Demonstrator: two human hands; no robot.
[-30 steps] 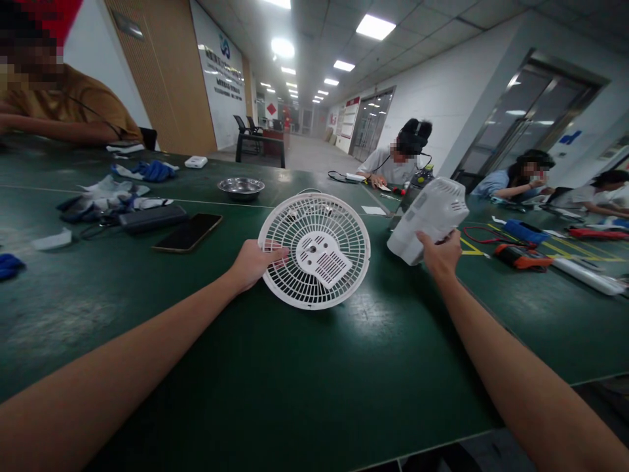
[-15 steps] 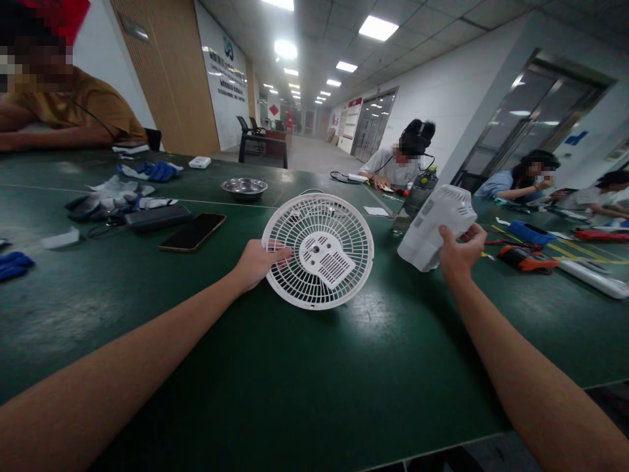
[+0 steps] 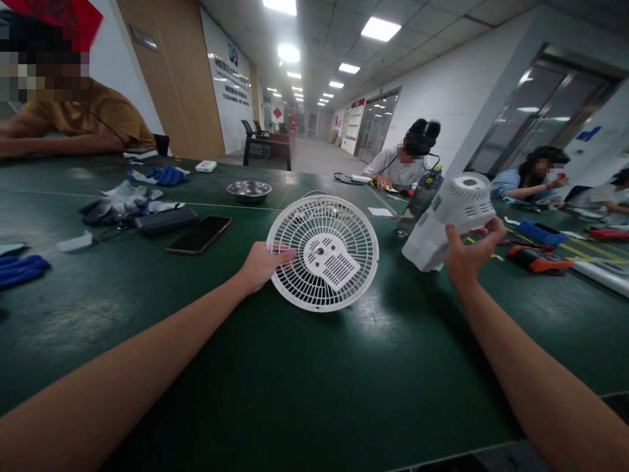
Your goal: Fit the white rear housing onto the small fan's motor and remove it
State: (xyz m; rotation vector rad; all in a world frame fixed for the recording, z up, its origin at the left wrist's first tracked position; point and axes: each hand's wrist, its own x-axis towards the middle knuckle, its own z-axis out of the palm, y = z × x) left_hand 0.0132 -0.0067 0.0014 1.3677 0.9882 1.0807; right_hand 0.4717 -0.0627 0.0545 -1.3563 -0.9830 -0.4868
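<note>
My left hand [image 3: 265,265] grips the left rim of a round white fan grille [image 3: 322,252], thumb over the slats. The grille is tilted up so that its hub, with small holes and a vented panel, faces me. On the right, my right hand [image 3: 472,252] is closed round a white plastic fan housing [image 3: 448,216] with vent slots and a round opening at its top. The housing leans, its lower end close to the green tabletop; I cannot tell whether it touches. The two parts are apart from each other.
Beyond the grille is a metal bowl [image 3: 249,191]. Left of it lie a phone [image 3: 199,235], a dark case [image 3: 166,221] and gloves [image 3: 122,203]. A bottle [image 3: 417,203] stands behind the housing. An orange-and-black meter [image 3: 538,259] lies at right. Other people sit around the table.
The housing has tipped, its top now turned more toward me so the round opening shows. My right hand has turned with it. The grille stays in my left hand; the whole view has shifted slightly.
</note>
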